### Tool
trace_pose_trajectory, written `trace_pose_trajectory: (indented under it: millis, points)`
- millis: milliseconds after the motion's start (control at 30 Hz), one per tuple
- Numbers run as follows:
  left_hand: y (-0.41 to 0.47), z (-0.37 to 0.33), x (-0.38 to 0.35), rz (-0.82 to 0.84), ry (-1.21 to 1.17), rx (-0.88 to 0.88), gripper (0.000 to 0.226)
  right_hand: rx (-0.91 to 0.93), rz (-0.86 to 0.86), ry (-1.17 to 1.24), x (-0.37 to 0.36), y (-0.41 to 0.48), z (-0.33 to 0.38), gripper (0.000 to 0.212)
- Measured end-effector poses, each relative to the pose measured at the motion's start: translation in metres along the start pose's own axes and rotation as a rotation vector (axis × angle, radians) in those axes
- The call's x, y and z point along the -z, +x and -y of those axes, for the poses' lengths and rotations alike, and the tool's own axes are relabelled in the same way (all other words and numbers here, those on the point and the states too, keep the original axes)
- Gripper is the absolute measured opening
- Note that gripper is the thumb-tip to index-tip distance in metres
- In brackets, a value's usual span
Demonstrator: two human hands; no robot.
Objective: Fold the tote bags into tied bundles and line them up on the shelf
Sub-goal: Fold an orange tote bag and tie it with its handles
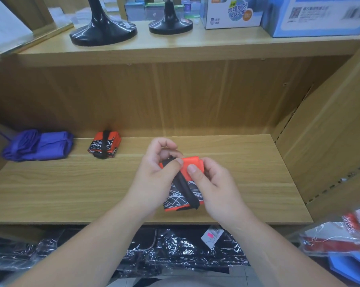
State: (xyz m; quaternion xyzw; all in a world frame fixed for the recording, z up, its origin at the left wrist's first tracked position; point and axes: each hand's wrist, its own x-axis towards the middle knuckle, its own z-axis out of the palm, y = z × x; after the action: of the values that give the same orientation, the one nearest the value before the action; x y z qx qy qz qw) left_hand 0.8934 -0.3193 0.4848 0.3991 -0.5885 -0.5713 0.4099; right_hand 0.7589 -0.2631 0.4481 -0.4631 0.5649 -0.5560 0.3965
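Left hand (154, 175) pinches black strap (185, 187) | held bundle (178, 198) between hands, over shelf (247, 162) | right hand (212, 183) grips its orange top | shelf back-left: purple bag (38, 145), tied bundle (104, 145) near, apart

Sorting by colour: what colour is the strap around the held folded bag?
Black: the black fabric strap crosses the orange folded bag; clearest in head view.

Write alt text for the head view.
Left hand and right hand hold a folded orange-and-black tote bag over the shelf, left thumb on its black strap. A tied orange bundle and purple bundle lie far left.
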Motion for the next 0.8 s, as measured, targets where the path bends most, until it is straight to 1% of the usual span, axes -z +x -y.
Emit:
trace_pose_trajectory:
  millis: [100,167,267,300,367,433,533,600,633,733,800]
  points:
    - [-0.002,0.005,0.003,-0.017,0.007,0.088,0.038,0.025,-0.058,-0.063,-0.002,0.003,-0.001,0.041]
    - [-0.007,0.008,0.004,-0.045,0.039,0.102,0.042,0.05,-0.097,-0.11,-0.001,0.008,-0.002,0.033]
    - [-0.018,0.013,0.008,-0.058,0.058,0.08,0.034,0.103,-0.08,-0.209,-0.009,0.01,-0.002,0.018]
    - [-0.02,0.014,0.01,-0.065,0.055,0.068,0.029,0.117,-0.067,-0.234,-0.013,0.009,-0.003,0.015]
    - [-0.023,0.014,0.018,-0.113,0.036,0.065,0.021,0.127,-0.022,-0.228,-0.024,0.01,-0.002,0.017]
    - [-0.025,0.015,0.031,-0.152,0.007,0.076,0.021,0.092,0.036,-0.137,-0.037,0.013,-0.002,0.02]
    - [-0.027,0.021,0.054,-0.228,-0.066,0.098,0.021,0.012,0.13,0.046,-0.062,0.015,-0.005,0.015]
    - [-0.028,0.025,0.07,-0.29,-0.099,0.114,0.017,-0.069,0.181,0.095,-0.078,0.015,-0.008,0.013]
    - [-0.028,0.026,0.077,-0.295,-0.103,0.122,0.017,-0.115,0.204,0.113,-0.086,0.016,-0.011,0.011]
    - [-0.021,0.034,0.102,-0.243,-0.111,0.167,0.019,-0.196,0.245,0.138,-0.104,0.025,-0.02,0.012]
    - [-0.012,0.038,0.116,-0.18,-0.058,0.203,0.021,-0.237,0.212,0.115,-0.113,0.036,-0.027,0.012]
